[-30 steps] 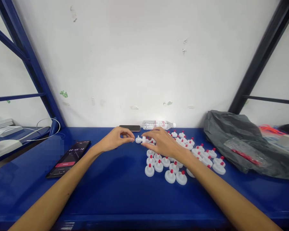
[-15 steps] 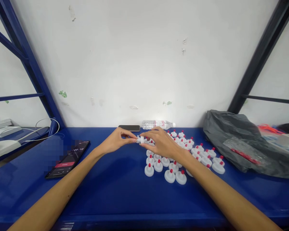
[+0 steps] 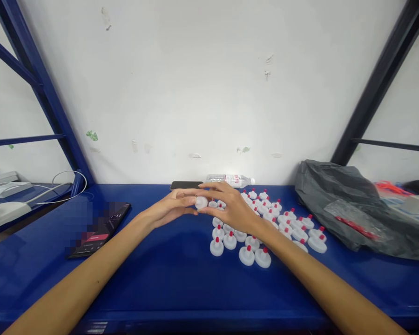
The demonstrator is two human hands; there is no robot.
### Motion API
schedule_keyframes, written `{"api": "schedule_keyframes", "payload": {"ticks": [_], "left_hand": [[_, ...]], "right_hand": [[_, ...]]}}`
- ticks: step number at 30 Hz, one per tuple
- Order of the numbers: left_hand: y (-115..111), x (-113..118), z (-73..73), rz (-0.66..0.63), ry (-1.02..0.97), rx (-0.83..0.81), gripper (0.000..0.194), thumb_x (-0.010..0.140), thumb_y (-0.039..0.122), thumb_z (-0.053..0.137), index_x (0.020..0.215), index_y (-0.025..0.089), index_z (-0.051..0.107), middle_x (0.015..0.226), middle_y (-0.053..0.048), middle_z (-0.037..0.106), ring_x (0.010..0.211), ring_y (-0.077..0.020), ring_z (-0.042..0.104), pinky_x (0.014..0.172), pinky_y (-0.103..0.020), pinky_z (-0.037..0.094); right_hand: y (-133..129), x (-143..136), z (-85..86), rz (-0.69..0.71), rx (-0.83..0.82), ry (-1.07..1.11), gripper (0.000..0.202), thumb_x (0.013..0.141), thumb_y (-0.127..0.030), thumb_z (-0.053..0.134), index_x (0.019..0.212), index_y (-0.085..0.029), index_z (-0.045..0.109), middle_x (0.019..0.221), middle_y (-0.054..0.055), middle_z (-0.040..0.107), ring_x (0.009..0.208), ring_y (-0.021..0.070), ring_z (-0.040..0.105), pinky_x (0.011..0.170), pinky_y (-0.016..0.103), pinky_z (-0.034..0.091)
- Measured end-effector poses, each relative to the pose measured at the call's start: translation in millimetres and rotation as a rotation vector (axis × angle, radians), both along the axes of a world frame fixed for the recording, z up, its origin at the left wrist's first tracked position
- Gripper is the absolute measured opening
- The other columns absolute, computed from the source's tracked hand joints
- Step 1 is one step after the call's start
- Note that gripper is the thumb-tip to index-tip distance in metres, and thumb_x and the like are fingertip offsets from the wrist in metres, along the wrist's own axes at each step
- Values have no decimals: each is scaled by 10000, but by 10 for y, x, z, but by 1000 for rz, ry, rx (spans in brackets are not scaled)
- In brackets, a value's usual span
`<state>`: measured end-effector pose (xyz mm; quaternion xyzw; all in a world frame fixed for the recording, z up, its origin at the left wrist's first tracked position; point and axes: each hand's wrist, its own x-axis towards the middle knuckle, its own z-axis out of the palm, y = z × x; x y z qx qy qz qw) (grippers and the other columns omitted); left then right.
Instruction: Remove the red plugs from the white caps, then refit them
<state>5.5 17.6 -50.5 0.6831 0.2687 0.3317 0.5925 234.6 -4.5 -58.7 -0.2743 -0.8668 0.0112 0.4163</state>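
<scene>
White, red-tipped caps (image 3: 263, 260) crowd four o'clock, a bottle (image 3: 220, 178) two; left hand (image 3: 170, 205) grip pinches a white piece (image 3: 201, 203), right hand (image 3: 233, 207) arched around it, grip unclear.

The counter (image 3: 174, 274) is a flat, glossy blue surface. On its right half I observe a loose cluster of round white caps with red tips (image 3: 229, 240). Most visible units stand upright, red tip uppermost; several touch, others are slightly apart, and part of the cluster is covered from view. A dark grey plastic bag (image 3: 335, 186) lies crumpled to the right of the cluster. At the rear edge, a clear bottle (image 3: 216, 178) rests on its side, neck to the right. A dark phone (image 3: 183, 184) lies flat just left of it. A larger smartphone (image 3: 99, 235) lies diagonally at left, screen up and lit, its digits partly obscured.
</scene>
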Motion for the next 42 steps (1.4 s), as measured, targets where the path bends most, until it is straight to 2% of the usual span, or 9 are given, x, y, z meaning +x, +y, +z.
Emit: {"api": "schedule_keyframes", "payload": {"ticks": [2,7,12,15,20,25,31,37,42], "left_hand": [[-14,31,-14,-24,-41,-16,484,806,469,790,1188,172,771,1083,-132,745,976,-233,679,917,-391,539],[-26,72,-38,3,-76,-4,437,821,402,791,1181,154,783,1070,-126,766,1006,-255,695,974,-416,530],[-22,59,-41,48,-45,29,338,817,362,809,1089,162,807,951,-92,784,941,-229,713,912,-369,544],[-26,51,-28,58,-9,56,339,829,370,802,1102,169,802,995,-99,791,943,-219,718,896,-354,547],[-28,99,-46,95,92,135,405,858,443,766,1158,171,771,1088,-123,788,1001,-235,727,913,-368,557],[-1,128,-47,165,322,302,425,957,562,613,1096,191,766,1011,-85,786,906,-212,718,827,-352,570],[200,-209,11,344,710,458,270,990,410,641,1085,162,688,1106,-61,706,969,-205,682,871,-413,581],[400,-661,94,151,1012,341,267,969,357,685,1141,153,677,1096,-55,707,922,-193,695,816,-388,605],[467,-719,-7,56,1102,217,265,983,352,669,1152,149,674,1106,-60,712,917,-189,704,799,-378,615]], "right_hand": [[-15,-18,-14,-6,11,14,427,930,-334,756,1346,-364,666,1390,40,640,1221,244,616,1050,453,523],[-7,-15,-31,-13,19,19,411,949,-332,729,1350,-392,665,1345,45,636,1229,264,600,1011,469,550],[10,-21,-41,8,29,3,353,956,-362,720,1307,-381,690,1304,47,655,1194,257,621,1008,467,549],[-1,-31,-45,11,32,-4,340,969,-363,704,1307,-337,680,1294,54,658,1185,245,624,1010,446,546],[-7,-30,-50,-9,35,-19,223,1000,-307,654,1214,-275,709,1293,71,661,1192,241,623,1026,435,523],[23,-14,-59,-63,7,-55,119,999,-265,637,1025,-241,751,1191,73,699,1113,236,645,981,423,515],[88,13,-115,-115,-95,-187,90,957,-276,703,919,-215,757,881,28,772,898,234,685,932,440,469],[158,52,-177,-106,-178,-291,93,976,-265,666,940,-223,741,853,-1,804,810,211,726,1094,483,364],[133,70,-149,-125,-198,-305,89,982,-289,660,1028,-234,714,882,-8,814,825,211,740,1155,497,307]]}}
